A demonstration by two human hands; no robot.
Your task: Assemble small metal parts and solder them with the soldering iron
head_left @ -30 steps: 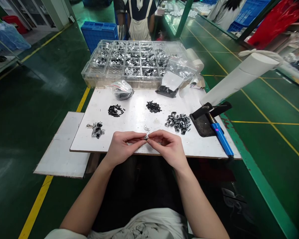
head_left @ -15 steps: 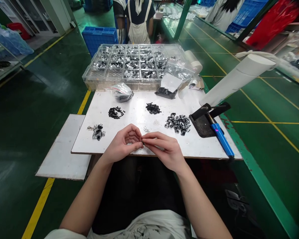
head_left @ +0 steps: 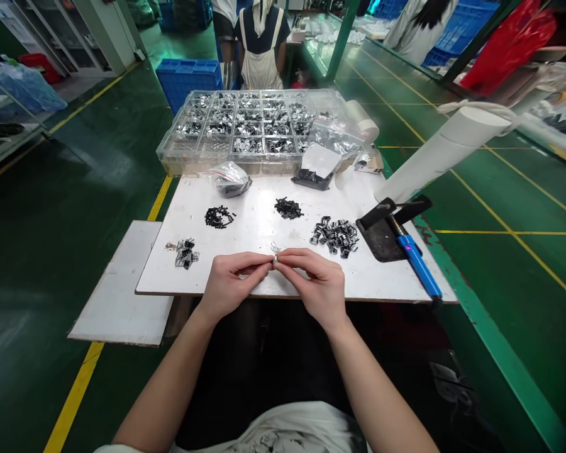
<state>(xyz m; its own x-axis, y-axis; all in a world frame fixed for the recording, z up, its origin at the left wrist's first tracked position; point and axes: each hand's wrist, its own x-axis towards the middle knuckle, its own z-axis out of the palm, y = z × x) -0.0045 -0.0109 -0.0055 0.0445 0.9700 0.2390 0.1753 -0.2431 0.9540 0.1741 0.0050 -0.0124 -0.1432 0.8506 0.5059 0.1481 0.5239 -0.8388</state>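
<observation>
My left hand (head_left: 233, 283) and my right hand (head_left: 314, 283) meet over the table's front edge. Both pinch one small shiny metal part (head_left: 275, 258) between thumbs and fingertips; its details are too small to tell. Just beyond it lie a few thin wire pieces (head_left: 276, 247). Left of my hands is a small pile of silvery clips (head_left: 186, 253). To the right is a larger pile of black and silver parts (head_left: 336, 236). Farther back are two piles of small black pieces, one at the left (head_left: 219, 217) and one in the middle (head_left: 288, 208).
A clear compartment box (head_left: 249, 167) spans the table's back. In front of it are two plastic bags (head_left: 231, 179) (head_left: 314, 175). A blue soldering iron (head_left: 419, 265) rests on a black stand (head_left: 382, 242) at the right, near a white tube (head_left: 448, 151). A person (head_left: 261, 50) is beyond.
My left hand's fingers have straightened from a curl into a pinch. The small metal part now shows between both hands' fingertips. The view has shifted slightly.
</observation>
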